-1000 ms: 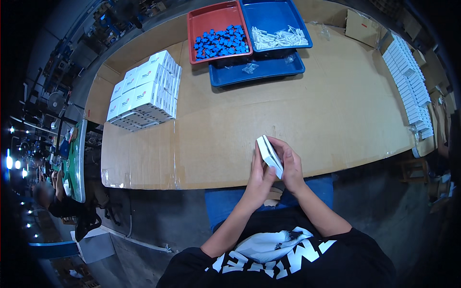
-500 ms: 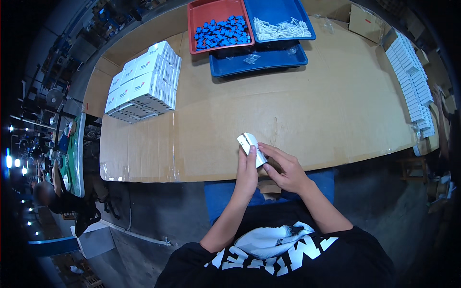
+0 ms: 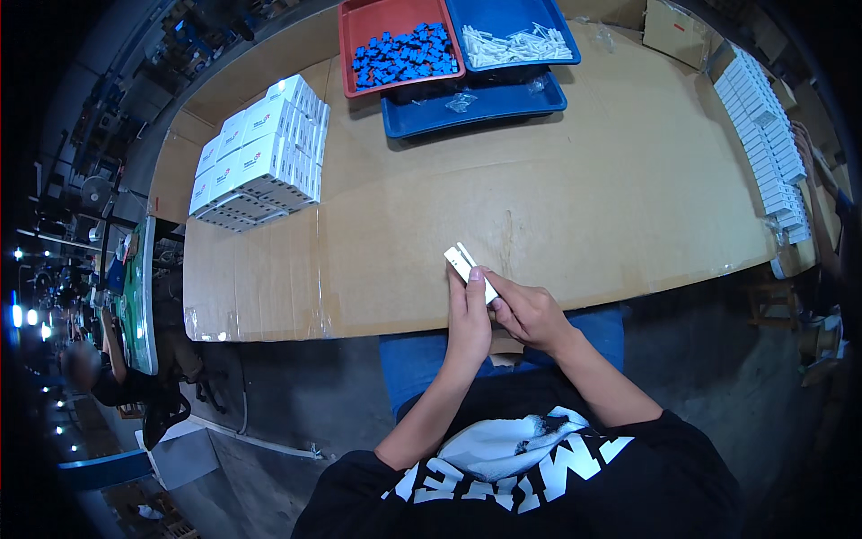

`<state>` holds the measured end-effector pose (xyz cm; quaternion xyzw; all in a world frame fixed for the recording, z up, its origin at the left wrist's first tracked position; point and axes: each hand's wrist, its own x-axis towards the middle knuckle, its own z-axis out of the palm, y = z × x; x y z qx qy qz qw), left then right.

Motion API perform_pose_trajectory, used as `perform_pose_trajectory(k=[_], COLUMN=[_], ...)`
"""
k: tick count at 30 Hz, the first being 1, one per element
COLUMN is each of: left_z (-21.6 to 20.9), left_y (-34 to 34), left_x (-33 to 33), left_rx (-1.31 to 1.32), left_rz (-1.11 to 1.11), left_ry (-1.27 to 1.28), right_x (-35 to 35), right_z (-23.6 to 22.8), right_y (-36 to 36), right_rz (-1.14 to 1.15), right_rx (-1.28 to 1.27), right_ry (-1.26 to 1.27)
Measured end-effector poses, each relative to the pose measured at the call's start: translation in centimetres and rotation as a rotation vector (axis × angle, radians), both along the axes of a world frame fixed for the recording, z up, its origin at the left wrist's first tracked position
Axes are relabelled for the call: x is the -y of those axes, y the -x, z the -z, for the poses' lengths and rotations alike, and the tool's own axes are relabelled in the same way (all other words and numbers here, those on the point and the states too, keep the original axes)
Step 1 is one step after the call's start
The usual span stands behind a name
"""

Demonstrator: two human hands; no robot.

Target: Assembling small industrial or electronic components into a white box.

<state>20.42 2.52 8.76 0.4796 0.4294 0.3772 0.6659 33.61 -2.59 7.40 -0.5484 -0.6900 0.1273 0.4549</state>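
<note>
A small white box-like piece (image 3: 461, 261) with a slot or flap along one side is held over the near edge of the table. My left hand (image 3: 469, 314) grips it from the left, thumb lying along its face. From the right, my right hand (image 3: 528, 313) closes on its lower end, fingers and thumb pressed against it. My fingers hide most of the lower part, and its exact kind is too small to make out.
White cartons (image 3: 260, 153) are stacked at the left of the cardboard-covered table (image 3: 413, 225). At the back stand a red tray (image 3: 348, 54) of blue parts, a blue tray (image 3: 571, 47) of white parts and a lower blue tray (image 3: 485, 117). White pieces (image 3: 763, 135) line the right edge.
The white piece has turned in my hands, showing a narrower side with a thin raised strip. My right fingers have shifted slightly around it.
</note>
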Motion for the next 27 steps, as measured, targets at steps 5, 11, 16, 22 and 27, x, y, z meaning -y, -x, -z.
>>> perform_pose_trajectory(k=[5, 11, 16, 22, 27], left_z=[-0.5, -0.1, 0.0, -0.3, -1.2], left_y=[0.2, 0.1, 0.8, 1.8, 2.2], left_x=[0.1, 0.3, 0.1, -1.9, -2.4], left_rx=[-0.066, -0.047, 0.008, 0.051, 0.041], left_rz=[0.013, -0.019, 0.009, -0.012, 0.16], left_ry=[-0.027, -0.04, -0.013, 0.224, -0.2], right_x=[0.1, 0.1, 0.4, -0.3, -0.9], right_z=[0.4, 0.8, 0.6, -1.3, -1.6], right_y=[0.0, 0.3, 0.6, 0.1, -1.0], right_rz=[-0.013, 0.009, 0.019, -0.065, 0.017], right_rx=[0.042, 0.08, 0.051, -0.314, -0.824], right_ry=[-0.014, -0.074, -0.075, 0.191, 0.522])
